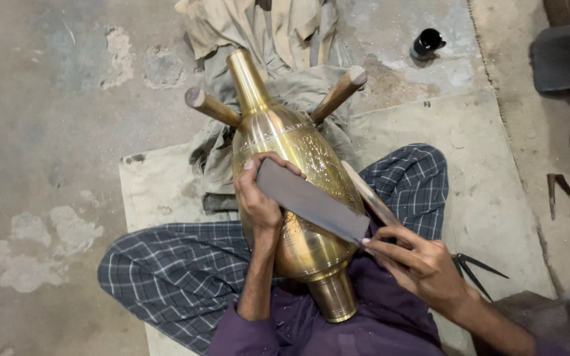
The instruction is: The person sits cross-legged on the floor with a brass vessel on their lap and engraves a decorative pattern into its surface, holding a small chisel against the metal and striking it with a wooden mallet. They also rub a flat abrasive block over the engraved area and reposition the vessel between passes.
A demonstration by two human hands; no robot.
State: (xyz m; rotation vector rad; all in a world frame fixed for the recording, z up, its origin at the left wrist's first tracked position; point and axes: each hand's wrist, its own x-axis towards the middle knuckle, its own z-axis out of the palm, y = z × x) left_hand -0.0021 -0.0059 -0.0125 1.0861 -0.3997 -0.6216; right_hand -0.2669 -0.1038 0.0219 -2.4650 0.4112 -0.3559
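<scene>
- The brass vase (298, 191) lies lengthwise in the lap, neck pointing away toward the wooden pegs (209, 105).
- The left hand (258, 198) and the right hand (420, 264) each grip an end of the flat scraper blade (311, 201), laid diagonally across the vase.

The person sits cross-legged, both knees spread wide to the sides. The left hand (258, 198) is raised with the forearm almost upright, the wrist bent, and the fingers curled over in a closed grip. The right hand (420, 264) comes in from the lower right with the forearm slanted; its fingers (390, 247) stretch forward and pinch together, the thumb lies on top.
</scene>
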